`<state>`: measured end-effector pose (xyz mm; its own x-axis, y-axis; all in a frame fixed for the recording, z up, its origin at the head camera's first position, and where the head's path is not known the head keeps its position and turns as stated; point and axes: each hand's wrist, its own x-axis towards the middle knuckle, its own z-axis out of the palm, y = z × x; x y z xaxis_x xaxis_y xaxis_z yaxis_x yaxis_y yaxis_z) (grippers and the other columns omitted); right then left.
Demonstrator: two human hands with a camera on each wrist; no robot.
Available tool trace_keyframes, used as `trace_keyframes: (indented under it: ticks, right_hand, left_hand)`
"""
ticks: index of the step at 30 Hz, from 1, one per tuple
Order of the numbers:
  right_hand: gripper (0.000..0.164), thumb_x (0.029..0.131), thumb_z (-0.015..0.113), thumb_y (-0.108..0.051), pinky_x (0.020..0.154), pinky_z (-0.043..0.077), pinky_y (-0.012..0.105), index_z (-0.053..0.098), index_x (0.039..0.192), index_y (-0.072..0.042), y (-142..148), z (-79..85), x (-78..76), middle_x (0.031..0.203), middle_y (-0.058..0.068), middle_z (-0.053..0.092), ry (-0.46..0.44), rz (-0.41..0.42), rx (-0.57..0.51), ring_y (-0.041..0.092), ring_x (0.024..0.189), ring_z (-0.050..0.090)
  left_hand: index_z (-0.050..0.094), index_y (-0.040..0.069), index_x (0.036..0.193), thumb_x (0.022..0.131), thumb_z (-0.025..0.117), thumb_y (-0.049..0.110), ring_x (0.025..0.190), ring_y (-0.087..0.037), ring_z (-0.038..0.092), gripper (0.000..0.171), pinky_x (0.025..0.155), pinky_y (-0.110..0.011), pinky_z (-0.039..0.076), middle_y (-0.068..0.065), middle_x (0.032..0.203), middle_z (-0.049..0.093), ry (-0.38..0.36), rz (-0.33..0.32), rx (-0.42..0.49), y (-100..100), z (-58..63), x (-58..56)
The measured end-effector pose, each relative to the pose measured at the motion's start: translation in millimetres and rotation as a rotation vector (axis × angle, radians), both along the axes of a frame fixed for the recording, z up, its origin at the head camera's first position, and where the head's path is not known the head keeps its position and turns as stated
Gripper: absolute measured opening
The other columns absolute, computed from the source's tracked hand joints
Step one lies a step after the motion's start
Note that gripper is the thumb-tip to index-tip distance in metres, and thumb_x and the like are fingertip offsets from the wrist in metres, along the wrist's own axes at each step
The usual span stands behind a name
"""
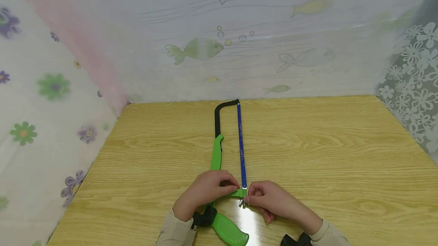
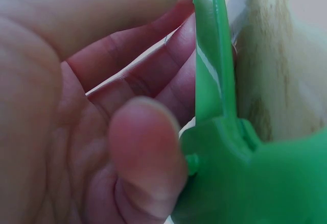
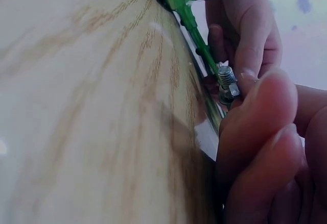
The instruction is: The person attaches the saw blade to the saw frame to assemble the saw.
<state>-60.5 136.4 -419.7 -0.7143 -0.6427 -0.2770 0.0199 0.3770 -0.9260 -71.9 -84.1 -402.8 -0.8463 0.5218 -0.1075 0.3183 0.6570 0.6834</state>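
Left hand comes in from seven o'clock, its forearm aimed toward one, the wrist low beside the hacksaw's green frame. Its thumb and forefinger arch round to pinch the short green crosspiece; the left wrist view shows other fingers bent alongside the green metal. Right hand enters from four o'clock, its forearm pointing to ten, with fingers curled. Thumb and forefinger are drawn together on the wing nut, pinching it at its three o'clock side, though the exact contact is partly covered. The right wrist view shows a threaded screw just beside those fingertips.

The hacksaw lies on its side on the wooden table, its long axis running from six o'clock to twelve. Its black bow reaches up to twelve, near the table's far edge, then bends toward three to meet the blade. That blue blade runs nearly parallel to the frame, on its three o'clock side, its far end leaning slightly toward eleven. The green handle slants down toward five o'clock.
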Motion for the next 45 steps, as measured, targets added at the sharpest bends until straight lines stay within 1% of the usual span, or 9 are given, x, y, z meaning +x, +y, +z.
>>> trace_keyframes:
  ticks: [8,16,22,33,45]
  right_hand:
    - [0.027,0.086,0.056,-0.037,0.032,0.037,0.025,0.061,0.079,-0.011,0.6,0.5,0.0,0.042,-0.001,0.045,-0.001,0.018,-0.004,0.009,0.031,0.043]
    - [0.033,0.086,0.055,-0.04,0.032,0.039,0.028,0.059,0.071,-0.011,0.5,1.9,0.1,0.039,-0.002,0.044,0.01,0.02,0.032,0.01,0.031,0.044]
    - [0.033,0.086,0.054,-0.041,0.032,0.039,0.029,0.061,0.072,-0.012,0.2,2.9,0.6,0.04,-0.002,0.044,0.021,0.022,0.028,0.01,0.03,0.043]
    - [0.037,0.086,0.055,-0.043,0.032,0.038,0.027,0.057,0.069,-0.009,-0.2,3.2,1.1,0.046,0.0,0.048,-0.007,0.017,0.014,0.011,0.032,0.045]
    - [0.037,0.085,0.055,-0.043,0.032,0.038,0.028,0.059,0.071,-0.01,-0.7,4.6,1.6,0.049,0.001,0.052,-0.021,0.015,0.02,0.011,0.033,0.045]
  left_hand:
    - [0.067,0.03,0.09,0.086,0.058,0.034,0.074,0.005,0.053,0.011,0.069,-0.02,0.042,0.022,0.084,0.058,-0.004,0.003,-0.001,0.0,1.1,0.5]
    - [0.067,0.03,0.089,0.086,0.058,0.035,0.074,0.005,0.053,0.011,0.07,-0.021,0.042,0.022,0.084,0.058,-0.005,0.005,-0.002,0.6,0.8,0.3]
    - [0.067,0.03,0.09,0.086,0.058,0.035,0.074,0.005,0.053,0.011,0.069,-0.02,0.043,0.022,0.083,0.058,-0.003,0.005,-0.008,0.1,1.9,0.9]
    - [0.067,0.029,0.09,0.086,0.057,0.036,0.076,0.004,0.053,0.013,0.07,-0.021,0.043,0.022,0.085,0.058,0.0,0.01,-0.013,0.6,1.4,0.8]
    - [0.067,0.03,0.09,0.086,0.056,0.037,0.077,0.004,0.053,0.014,0.071,-0.022,0.043,0.021,0.086,0.059,-0.002,0.011,-0.021,0.9,1.4,0.7]
